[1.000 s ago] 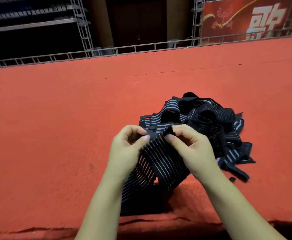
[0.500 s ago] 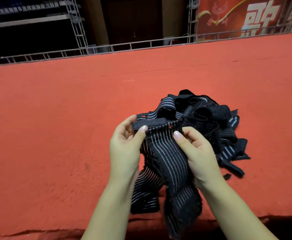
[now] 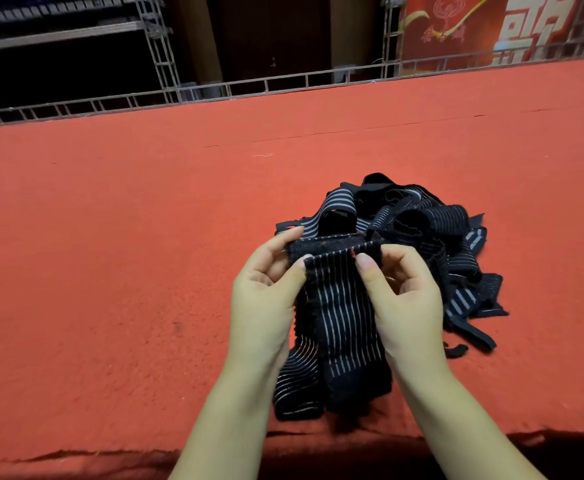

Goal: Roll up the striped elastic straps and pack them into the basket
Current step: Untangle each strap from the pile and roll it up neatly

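Both hands' grip pinches strap (image 3: 339, 306) top edge | long axis hangs toward viewer | pile (image 3: 422, 237) behind

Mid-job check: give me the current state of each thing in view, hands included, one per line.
left hand: pinching the strap's top left corner.
right hand: pinching the strap's top right corner.
striped strap: held up by its plain black end, unrolled, tail hanging down to the red surface.
pile of straps: loose and tangled on the red surface, behind the hands, not rolled.
red surface: flat, carrying the pile.
basket: not in view.
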The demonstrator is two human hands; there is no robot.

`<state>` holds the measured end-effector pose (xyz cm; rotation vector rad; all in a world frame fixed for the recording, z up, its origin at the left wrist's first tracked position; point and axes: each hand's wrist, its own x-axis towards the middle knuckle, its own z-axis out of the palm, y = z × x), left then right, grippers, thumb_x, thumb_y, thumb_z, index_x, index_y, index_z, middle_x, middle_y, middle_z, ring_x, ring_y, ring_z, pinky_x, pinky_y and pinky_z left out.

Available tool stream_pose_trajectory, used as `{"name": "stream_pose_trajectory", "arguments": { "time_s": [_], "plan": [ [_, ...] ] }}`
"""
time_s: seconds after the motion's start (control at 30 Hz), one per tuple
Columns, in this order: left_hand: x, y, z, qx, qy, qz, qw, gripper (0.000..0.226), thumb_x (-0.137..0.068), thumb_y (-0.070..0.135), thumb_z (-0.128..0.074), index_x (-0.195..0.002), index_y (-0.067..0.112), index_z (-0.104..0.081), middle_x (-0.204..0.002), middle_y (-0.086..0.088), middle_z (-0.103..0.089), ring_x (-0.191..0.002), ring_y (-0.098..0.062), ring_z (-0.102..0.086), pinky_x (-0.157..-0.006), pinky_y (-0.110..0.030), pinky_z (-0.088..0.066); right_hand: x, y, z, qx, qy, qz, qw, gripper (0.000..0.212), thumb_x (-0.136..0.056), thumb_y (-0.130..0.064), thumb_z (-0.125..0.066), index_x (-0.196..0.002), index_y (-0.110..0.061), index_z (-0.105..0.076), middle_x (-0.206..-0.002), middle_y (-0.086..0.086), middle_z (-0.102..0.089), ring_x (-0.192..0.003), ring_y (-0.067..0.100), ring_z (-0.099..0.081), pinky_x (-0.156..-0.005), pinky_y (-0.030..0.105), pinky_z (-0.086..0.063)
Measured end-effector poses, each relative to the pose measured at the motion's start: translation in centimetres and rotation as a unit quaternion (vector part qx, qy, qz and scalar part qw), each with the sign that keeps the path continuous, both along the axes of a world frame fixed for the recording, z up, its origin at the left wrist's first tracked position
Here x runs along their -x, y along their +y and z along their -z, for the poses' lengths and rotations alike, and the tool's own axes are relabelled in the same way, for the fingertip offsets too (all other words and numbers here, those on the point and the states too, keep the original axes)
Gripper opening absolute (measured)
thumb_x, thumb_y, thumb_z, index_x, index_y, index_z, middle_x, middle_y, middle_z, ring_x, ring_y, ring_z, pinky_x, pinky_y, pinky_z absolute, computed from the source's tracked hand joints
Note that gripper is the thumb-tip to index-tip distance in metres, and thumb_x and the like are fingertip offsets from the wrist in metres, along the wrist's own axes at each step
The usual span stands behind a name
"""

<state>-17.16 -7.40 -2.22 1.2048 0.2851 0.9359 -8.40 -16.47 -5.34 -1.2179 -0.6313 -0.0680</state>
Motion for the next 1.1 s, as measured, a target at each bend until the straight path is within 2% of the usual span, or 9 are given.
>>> {"name": "stream_pose_trajectory", "arguments": {
  "time_s": [0.13,0.23,0.4,0.57,0.73,0.8,0.87,0.93,1.1],
  "plan": [
    [-0.2,0.5,0.2,0.029,-0.004,-0.032,0.999,0.030,-0.089,-0.010,-0.056,-0.103,0.015,-0.065,-0.081,0.001,-0.075,-0.071,-0.005,-0.068,-0.059,-0.014,-0.050,-0.2,-0.1,-0.2,-0.010,0.002,0.015,1.000,0.022,-0.086,-0.002,-0.067,-0.083,-0.022,-0.059,-0.075,-0.021,-0.064,-0.074,-0.005,-0.057,-0.074,0.013,-0.044],
    [-0.2,0.7,0.3,0.031,0.001,-0.038,0.999,0.030,-0.089,-0.009,-0.057,-0.104,0.015,-0.064,-0.083,0.000,-0.076,-0.074,-0.007,-0.069,-0.066,-0.018,-0.054,-0.2,0.0,-0.7,-0.043,0.056,-0.061,0.996,0.024,-0.086,0.004,-0.062,-0.084,-0.018,-0.054,-0.069,-0.016,-0.062,-0.069,-0.003,-0.055,-0.069,0.012,-0.045],
    [-0.4,0.1,0.5,0.019,0.009,-0.001,1.000,0.031,-0.091,-0.011,-0.053,-0.110,0.013,-0.063,-0.095,-0.005,-0.076,-0.082,-0.011,-0.070,-0.068,-0.019,-0.054,-0.4,0.0,-1.1,-0.074,0.148,-0.140,0.976,0.016,-0.084,-0.004,-0.068,-0.087,-0.016,-0.056,-0.078,0.002,-0.065,-0.077,0.016,-0.060,-0.072,0.027,-0.052],
    [-0.2,-0.1,0.6,-0.027,0.016,0.042,0.999,0.033,-0.094,-0.011,-0.046,-0.109,0.011,-0.064,-0.090,-0.002,-0.076,-0.084,-0.010,-0.071,-0.073,-0.019,-0.054,-0.4,-0.2,-1.2,-0.092,0.167,-0.123,0.974,0.015,-0.083,-0.004,-0.065,-0.085,-0.017,-0.057,-0.075,-0.001,-0.065,-0.070,0.010,-0.063,-0.064,0.021,-0.053],
    [0.1,0.0,0.5,-0.043,0.032,0.090,0.995,0.035,-0.096,-0.008,-0.041,-0.112,0.014,-0.063,-0.094,0.001,-0.076,-0.087,-0.008,-0.070,-0.074,-0.017,-0.053,-0.4,-0.3,-1.4,-0.096,0.153,-0.112,0.977,0.019,-0.068,-0.018,-0.070,-0.083,-0.018,-0.058,-0.071,-0.006,-0.065,-0.070,0.008,-0.062,-0.066,0.020,-0.053],
    [0.2,0.3,0.6,-0.052,0.044,0.093,0.993,0.031,-0.094,-0.001,-0.048,-0.112,0.018,-0.066,-0.097,0.002,-0.075,-0.090,-0.010,-0.069,-0.079,-0.023,-0.055,-0.4,-0.3,-1.5,-0.096,0.151,-0.109,0.978,0.021,-0.067,-0.019,-0.070,-0.084,-0.018,-0.057,-0.073,-0.005,-0.066,-0.071,0.009,-0.062,-0.067,0.020,-0.053],
    [0.3,0.7,0.8,-0.086,0.075,0.084,0.990,0.029,-0.089,0.013,-0.059,-0.109,0.030,-0.072,-0.102,0.003,-0.073,-0.097,-0.018,-0.065,-0.090,-0.042,-0.051,-0.5,-0.4,-1.5,-0.095,0.145,-0.110,0.979,0.021,-0.067,-0.019,-0.070,-0.084,-0.017,-0.057,-0.073,-0.006,-0.066,-0.071,0.008,-0.062,-0.067,0.019,-0.053],
    [0.5,0.9,0.9,-0.099,0.097,0.085,0.987,0.036,-0.083,0.022,-0.055,-0.106,0.045,-0.071,-0.103,0.004,-0.071,-0.101,-0.024,-0.061,-0.097,-0.057,-0.044,-0.4,-0.4,-1.5,-0.098,0.139,-0.114,0.979,0.021,-0.068,-0.018,-0.070,-0.084,-0.016,-0.057,-0.072,-0.007,-0.066,-0.070,0.007,-0.062,-0.066,0.018,-0.052],
    [0.9,0.7,0.4,-0.107,0.092,0.108,0.984,0.039,-0.083,0.019,-0.052,-0.104,0.045,-0.072,-0.104,0.000,-0.069,-0.103,-0.025,-0.059,-0.100,-0.061,-0.040,-0.4,-0.3,-1.6,-0.101,0.130,-0.106,0.981,0.020,-0.069,-0.018,-0.070,-0.084,-0.017,-0.057,-0.075,-0.006,-0.067,-0.072,0.007,-0.062,-0.068,0.019,-0.052]
  ]
}}
